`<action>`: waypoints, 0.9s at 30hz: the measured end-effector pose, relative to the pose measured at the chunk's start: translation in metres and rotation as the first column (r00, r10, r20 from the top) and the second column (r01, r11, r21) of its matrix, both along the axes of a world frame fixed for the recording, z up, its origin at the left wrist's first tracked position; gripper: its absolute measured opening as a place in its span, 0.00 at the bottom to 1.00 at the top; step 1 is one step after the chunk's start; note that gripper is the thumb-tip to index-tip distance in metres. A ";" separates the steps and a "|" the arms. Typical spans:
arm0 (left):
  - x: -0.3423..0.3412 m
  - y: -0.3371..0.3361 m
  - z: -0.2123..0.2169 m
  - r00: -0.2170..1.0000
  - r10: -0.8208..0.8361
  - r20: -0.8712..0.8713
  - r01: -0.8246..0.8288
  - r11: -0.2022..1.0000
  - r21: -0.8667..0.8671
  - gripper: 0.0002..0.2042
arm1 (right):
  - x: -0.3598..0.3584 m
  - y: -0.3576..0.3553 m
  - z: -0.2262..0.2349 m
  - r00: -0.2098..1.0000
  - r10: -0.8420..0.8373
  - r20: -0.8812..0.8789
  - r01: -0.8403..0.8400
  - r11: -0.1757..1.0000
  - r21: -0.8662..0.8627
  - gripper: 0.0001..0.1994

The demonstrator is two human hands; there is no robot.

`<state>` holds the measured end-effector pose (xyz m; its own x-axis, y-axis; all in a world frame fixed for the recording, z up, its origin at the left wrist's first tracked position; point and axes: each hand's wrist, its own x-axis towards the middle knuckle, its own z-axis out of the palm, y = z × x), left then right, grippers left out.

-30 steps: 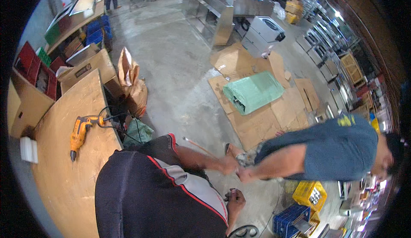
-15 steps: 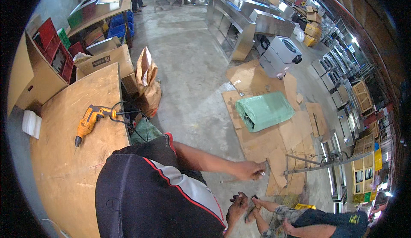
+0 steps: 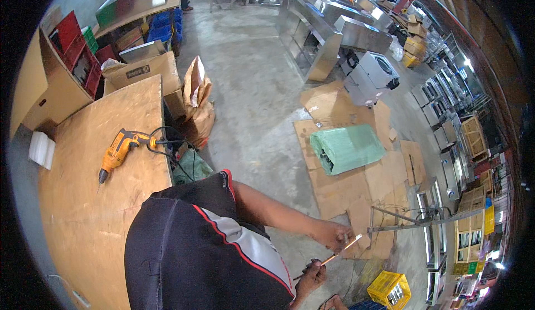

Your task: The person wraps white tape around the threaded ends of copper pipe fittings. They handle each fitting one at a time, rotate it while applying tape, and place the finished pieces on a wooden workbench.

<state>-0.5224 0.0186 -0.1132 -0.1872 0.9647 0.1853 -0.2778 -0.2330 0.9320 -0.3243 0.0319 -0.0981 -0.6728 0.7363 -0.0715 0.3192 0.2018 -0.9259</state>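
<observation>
A thin copper-coloured rod (image 3: 331,257) with a pale, bright end slants up to the right in front of me. My right hand (image 3: 312,275), low in the picture, is closed round its lower part. My left hand (image 3: 333,236) reaches across from above with its fingers bent against the rod near the pale end. Part of that grip is hidden behind the knuckles. On the wooden table (image 3: 72,198) to my left lies an orange and black power drill (image 3: 117,153), its bit pointing towards me and its cord hanging over the edge.
A green-wrapped bundle (image 3: 348,149) rests on flattened cardboard (image 3: 329,190). Close by on the right are a metal frame (image 3: 401,218) and a yellow crate (image 3: 390,290). Another person's foot (image 3: 334,303) shows at the lower edge. Steel cabinets (image 3: 312,37) stand farther off.
The rod has swung into plain view, and my right hand now grips it. My hands have come closer together. The other person has mostly left the picture, and the yellow crate is uncovered.
</observation>
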 end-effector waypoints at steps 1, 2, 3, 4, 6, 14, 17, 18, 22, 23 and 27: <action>0.002 -0.008 0.006 0.994 -0.093 -0.059 0.090 0.995 -0.052 0.24 | 0.000 -0.002 0.011 1.000 0.000 0.020 0.000 1.000 0.026 0.17; 0.004 -0.014 0.012 0.976 -0.189 -0.112 0.177 0.978 -0.108 0.27 | 0.009 0.009 0.002 0.999 0.047 -0.011 -0.048 0.998 -0.044 0.18; 0.005 -0.017 0.015 0.966 -0.252 -0.056 0.244 0.962 -0.125 0.28 | 0.014 0.009 0.003 1.000 0.026 0.011 -0.025 0.995 -0.097 0.19; 0.007 -0.020 0.018 0.950 -0.312 -0.001 0.308 0.941 -0.141 0.29 | 0.019 0.006 0.012 0.999 0.007 0.032 -0.002 0.989 -0.151 0.20; 0.011 -0.023 0.020 0.937 -0.349 0.016 0.348 0.929 -0.128 0.28 | 0.024 -0.005 0.012 0.995 -0.100 -0.014 0.093 0.967 -0.237 0.22; 0.037 -0.035 0.017 0.845 -0.533 -0.048 0.533 0.846 -0.013 0.17 | 0.074 -0.003 -0.031 0.992 -0.060 -0.111 0.021 0.946 -0.323 0.28; 0.035 -0.033 0.022 0.823 -0.556 -0.114 0.565 0.821 0.077 0.14 | 0.092 0.018 -0.064 0.996 -0.054 0.075 0.068 0.977 -0.200 0.28; 0.034 -0.032 0.025 0.821 -0.554 -0.136 0.569 0.814 0.117 0.13 | 0.098 0.031 -0.068 0.984 0.118 0.137 -0.138 0.979 0.150 0.27; 0.028 -0.036 0.033 0.923 -0.361 -0.131 0.371 0.926 0.065 0.12 | 0.065 0.003 -0.038 0.990 0.053 -0.132 -0.032 0.987 0.157 0.25; 0.024 -0.035 0.033 0.954 -0.289 -0.085 0.294 0.954 0.062 0.12 | 0.055 -0.004 -0.019 0.984 -0.011 -0.176 0.002 0.999 -0.051 0.25; -0.015 -0.035 0.042 0.982 -0.098 0.164 0.097 0.995 0.014 0.14 | 0.043 0.001 0.032 0.992 0.117 -0.045 -0.125 0.954 -0.273 0.27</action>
<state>-0.5374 -0.0163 -0.0716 -0.1204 0.9787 0.1661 -0.4484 -0.2029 0.8705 -0.2817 0.0329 -0.0662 -0.7603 0.6038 -0.2397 0.2817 -0.0261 -0.9592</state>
